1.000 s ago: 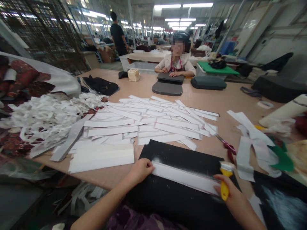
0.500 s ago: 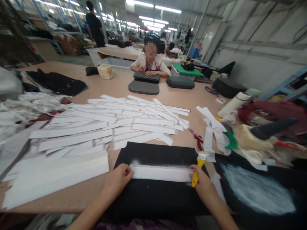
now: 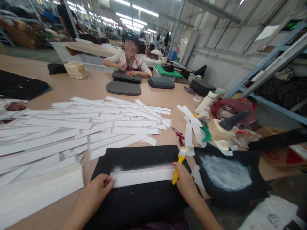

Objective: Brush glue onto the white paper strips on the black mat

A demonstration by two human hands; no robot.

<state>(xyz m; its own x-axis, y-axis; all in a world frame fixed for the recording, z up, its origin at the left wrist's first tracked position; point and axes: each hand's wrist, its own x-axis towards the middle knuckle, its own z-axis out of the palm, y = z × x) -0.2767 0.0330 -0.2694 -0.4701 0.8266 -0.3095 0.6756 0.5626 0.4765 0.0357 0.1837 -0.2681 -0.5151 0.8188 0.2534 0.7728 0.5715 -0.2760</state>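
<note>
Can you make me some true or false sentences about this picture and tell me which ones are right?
1. The right hand holds a flat brush with a yellow plastic handle. True.
2. The left hand holds the scissors. False: it rests on the end of a long white paper strip, and the red-handled metal scissors lie on the pale tan table.
3. The white strip lies on a large black sheet. True.
4. The person across the table has both hands on a green board. False: their hands are on a flat dark grey pad.
5. A second black sheet to the right has a whitish patch. True.
</note>
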